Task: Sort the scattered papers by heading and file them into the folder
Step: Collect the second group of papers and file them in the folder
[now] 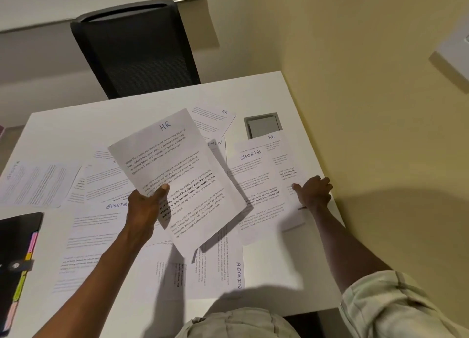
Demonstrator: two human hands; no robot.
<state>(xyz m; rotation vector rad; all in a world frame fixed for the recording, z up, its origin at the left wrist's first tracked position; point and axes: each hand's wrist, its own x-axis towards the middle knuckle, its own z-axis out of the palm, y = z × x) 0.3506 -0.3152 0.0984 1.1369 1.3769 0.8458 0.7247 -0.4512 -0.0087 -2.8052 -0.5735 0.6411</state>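
Observation:
My left hand (146, 208) grips a sheet headed HR (177, 165) by its left edge and holds it lifted above the white table (299, 269). My right hand (313, 193) rests on another HR sheet (284, 155) at the table's right side, fingers stretched onto the paper. A SPORTS sheet (256, 185) overlaps that HR sheet on its left. Several more printed sheets lie scattered: a SPORTS sheet (96, 226) at the left, an ADMIN sheet (228, 269) near me, an HR sheet (215, 119) at the far middle. The black folder (15, 261) with coloured tabs lies at the left edge.
A black mesh chair (134, 48) stands behind the table's far side. A grey cable hatch (264, 125) is set in the tabletop at the far right. A yellowish wall (355, 58) runs close along the table's right edge.

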